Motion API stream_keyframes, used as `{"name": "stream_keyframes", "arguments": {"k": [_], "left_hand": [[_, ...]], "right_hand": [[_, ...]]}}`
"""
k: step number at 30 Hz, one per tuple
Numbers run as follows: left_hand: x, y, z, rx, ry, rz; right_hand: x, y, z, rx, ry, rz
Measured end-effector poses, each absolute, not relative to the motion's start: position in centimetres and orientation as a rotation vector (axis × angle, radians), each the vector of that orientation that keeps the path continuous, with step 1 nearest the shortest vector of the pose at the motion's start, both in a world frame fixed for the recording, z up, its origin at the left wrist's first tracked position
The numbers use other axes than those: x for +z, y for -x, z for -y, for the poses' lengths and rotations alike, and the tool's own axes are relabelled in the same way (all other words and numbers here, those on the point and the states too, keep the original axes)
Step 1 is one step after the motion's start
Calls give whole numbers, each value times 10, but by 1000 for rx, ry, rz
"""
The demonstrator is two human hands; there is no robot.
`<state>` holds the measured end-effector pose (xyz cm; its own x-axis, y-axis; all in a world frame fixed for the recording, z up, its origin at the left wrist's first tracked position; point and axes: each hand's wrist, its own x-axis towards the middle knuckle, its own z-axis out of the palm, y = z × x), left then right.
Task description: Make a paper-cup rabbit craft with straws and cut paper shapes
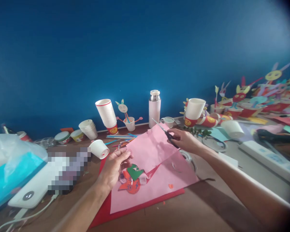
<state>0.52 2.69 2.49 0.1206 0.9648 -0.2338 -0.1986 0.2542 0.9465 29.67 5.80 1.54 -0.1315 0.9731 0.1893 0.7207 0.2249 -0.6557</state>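
Observation:
My left hand (114, 167) pinches the near left edge of a raised pink paper sheet (149, 151), fingers closed on it. My right hand (185, 140) grips scissors (163, 129), whose blades point up and left over the sheet's far edge. More pink paper (159, 183) lies flat on a red sheet (135, 209) under my hands. Small paper cut-outs, a green piece (134, 172) and orange-red pieces (130, 185), rest on the flat pink paper just right of my left hand.
Stacked white paper cups (107, 114), a white flask (154, 108), cup figures with paper ears (127, 117) and many finished figures (256, 96) line the blue wall. A tape roll (214, 143), a power strip (268, 154), a tissue box (9, 177) and a white device (31, 193) lie around.

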Motion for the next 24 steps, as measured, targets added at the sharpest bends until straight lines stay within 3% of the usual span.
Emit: {"name": "stream_keyframes", "arguments": {"k": [12,24], "left_hand": [[14,-7,-28,1033,-946,-1099],[2,-5,-32,1043,-925,-1105]], "right_hand": [[-14,-345,-41,-37,2116,1771],[-19,-345,-41,-96,2386,1830]]}}
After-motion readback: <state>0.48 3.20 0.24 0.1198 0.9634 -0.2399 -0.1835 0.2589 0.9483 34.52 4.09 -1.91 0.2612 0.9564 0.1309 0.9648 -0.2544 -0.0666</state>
